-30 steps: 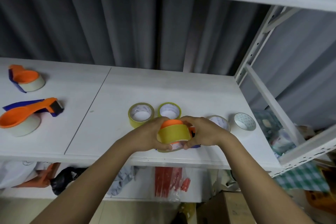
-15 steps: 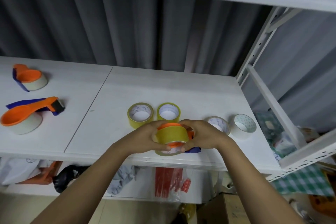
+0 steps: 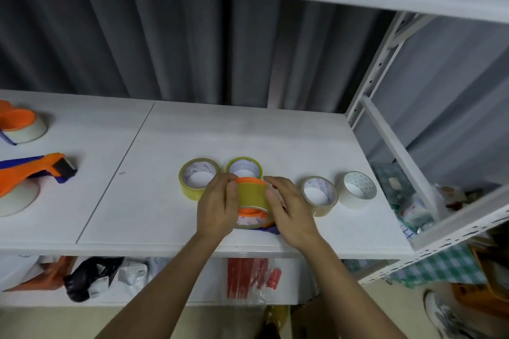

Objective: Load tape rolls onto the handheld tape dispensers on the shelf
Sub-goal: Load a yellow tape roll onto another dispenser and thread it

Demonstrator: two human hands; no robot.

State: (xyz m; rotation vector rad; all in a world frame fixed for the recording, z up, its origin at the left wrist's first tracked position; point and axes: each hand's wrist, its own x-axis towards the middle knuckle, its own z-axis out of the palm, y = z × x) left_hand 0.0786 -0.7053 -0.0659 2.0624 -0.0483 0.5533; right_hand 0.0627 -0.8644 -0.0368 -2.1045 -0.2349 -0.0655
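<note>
Behind the hands (image 3: 254,208), two yellow rolls (image 3: 221,176).

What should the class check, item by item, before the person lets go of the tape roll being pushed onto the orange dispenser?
1. Both hands grip the work: left hand, right hand - ok.
2. Yellow roll sits around the orange dispenser - ok.
3. Roll fully seated - cannot tell.
4. Tape end threaded - cannot tell.
5. Spare rolls in reach, such as the white roll - ok.
6. Work rests over the shelf, not beyond its edge - ok.
</note>
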